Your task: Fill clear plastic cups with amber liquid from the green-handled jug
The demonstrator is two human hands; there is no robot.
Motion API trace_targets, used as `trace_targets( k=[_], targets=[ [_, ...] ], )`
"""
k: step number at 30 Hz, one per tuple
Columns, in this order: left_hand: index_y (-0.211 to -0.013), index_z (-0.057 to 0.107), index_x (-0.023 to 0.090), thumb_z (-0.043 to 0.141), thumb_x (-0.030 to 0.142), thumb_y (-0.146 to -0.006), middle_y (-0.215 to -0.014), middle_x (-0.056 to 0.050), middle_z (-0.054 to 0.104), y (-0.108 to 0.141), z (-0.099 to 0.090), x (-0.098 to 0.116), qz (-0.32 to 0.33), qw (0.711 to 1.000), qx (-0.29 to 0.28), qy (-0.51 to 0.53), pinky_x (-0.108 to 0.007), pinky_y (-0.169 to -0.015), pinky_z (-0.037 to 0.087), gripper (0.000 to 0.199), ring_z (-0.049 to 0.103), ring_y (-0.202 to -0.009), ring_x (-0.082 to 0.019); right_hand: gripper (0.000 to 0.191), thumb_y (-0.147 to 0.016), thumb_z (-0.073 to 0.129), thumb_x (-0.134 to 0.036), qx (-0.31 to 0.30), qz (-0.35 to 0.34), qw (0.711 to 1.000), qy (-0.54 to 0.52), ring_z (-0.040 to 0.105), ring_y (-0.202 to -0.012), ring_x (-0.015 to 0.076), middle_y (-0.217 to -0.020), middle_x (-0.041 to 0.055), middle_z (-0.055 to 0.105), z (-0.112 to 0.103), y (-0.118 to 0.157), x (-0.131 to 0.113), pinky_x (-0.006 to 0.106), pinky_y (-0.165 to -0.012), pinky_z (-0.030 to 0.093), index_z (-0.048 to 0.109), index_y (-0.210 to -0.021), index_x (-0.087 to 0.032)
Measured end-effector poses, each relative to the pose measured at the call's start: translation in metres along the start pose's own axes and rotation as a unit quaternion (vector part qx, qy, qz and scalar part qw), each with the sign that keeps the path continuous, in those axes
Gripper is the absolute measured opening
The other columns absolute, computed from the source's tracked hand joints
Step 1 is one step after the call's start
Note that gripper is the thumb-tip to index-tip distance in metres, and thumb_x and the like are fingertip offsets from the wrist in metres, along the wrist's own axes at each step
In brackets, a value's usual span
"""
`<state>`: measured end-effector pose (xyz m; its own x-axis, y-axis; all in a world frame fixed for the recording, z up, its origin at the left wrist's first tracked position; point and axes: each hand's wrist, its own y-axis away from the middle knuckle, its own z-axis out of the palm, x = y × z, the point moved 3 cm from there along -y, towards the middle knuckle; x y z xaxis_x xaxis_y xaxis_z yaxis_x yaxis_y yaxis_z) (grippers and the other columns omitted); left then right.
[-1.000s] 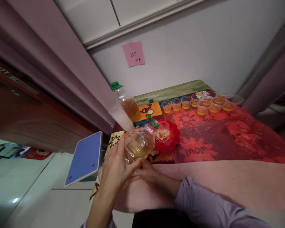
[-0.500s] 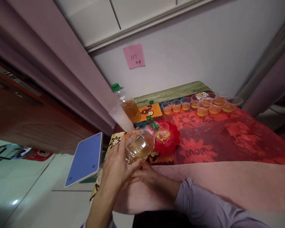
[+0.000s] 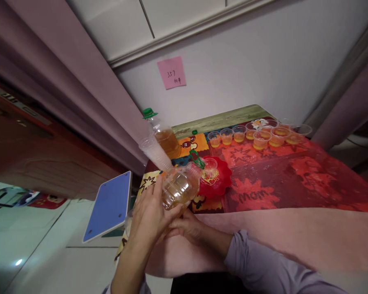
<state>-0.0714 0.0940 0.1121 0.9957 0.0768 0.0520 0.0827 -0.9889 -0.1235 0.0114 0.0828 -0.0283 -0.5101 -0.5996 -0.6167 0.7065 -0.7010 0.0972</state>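
Observation:
Both hands support a clear plastic jug [image 3: 179, 188] of pale yellow liquid, tilted with its mouth to the upper right. My left hand [image 3: 149, 216] is wrapped along its near left side. Under its lower end, my right hand [image 3: 184, 226] grips, with some fingers hidden. A green handle ring [image 3: 196, 159] hangs at the jug's neck. The mouth is at a small clear plastic cup [image 3: 210, 165], which stands on a red scalloped plate [image 3: 223, 185]. Whether liquid is flowing I cannot tell.
A second jug [image 3: 167, 141] with a green cap stands behind a leaning stack of clear cups [image 3: 156, 153]. Several cups holding some yellow liquid [image 3: 261, 139] line the table's far right. A loose green cap [image 3: 194, 132] lies near the back edge. A blue board [image 3: 108, 206] is at left.
The view has shifted very slightly. Both hands hold the jug in nearly the same tilt over the cup.

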Motion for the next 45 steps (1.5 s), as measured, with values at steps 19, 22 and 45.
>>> trace_targets(
  k=[19,22,45],
  targets=[
    [-0.166,0.043,0.015,0.075,0.063,-0.085,-0.136,-0.024,0.073,-0.005,-0.010,0.012,-0.004,1.000,-0.030,-0.005,-0.058,-0.104,0.058,0.099,0.072,-0.123,-0.045,0.084,-0.071,0.095,-0.041,-0.007,-0.005,1.000,-0.014,0.079,-0.109,0.0307,-0.137,0.0058,0.077,-0.001,-0.001,0.000,0.049,-0.088,0.065,0.062,-0.147,-0.035],
    [-0.165,0.043,0.015,0.075,0.063,-0.085,-0.136,-0.024,0.073,-0.006,-0.010,0.013,-0.006,1.000,-0.029,-0.008,-0.059,-0.105,0.058,0.098,0.071,-0.123,-0.045,0.084,-0.072,0.094,-0.041,-0.011,-0.008,1.000,-0.018,0.078,-0.111,0.0299,-0.140,0.0055,0.076,-0.001,-0.001,0.001,0.047,-0.088,0.064,0.061,-0.149,-0.036],
    [-0.163,0.046,0.016,0.076,0.059,-0.084,-0.132,-0.021,0.075,-0.009,-0.012,0.017,0.002,0.999,-0.038,-0.017,-0.057,-0.106,0.057,0.094,0.071,-0.124,-0.043,0.078,-0.070,0.093,-0.043,0.002,-0.003,1.000,-0.024,0.078,-0.107,0.0293,-0.132,0.0061,0.076,0.002,0.000,-0.002,0.053,-0.094,0.062,0.063,-0.142,-0.036]
  ],
)
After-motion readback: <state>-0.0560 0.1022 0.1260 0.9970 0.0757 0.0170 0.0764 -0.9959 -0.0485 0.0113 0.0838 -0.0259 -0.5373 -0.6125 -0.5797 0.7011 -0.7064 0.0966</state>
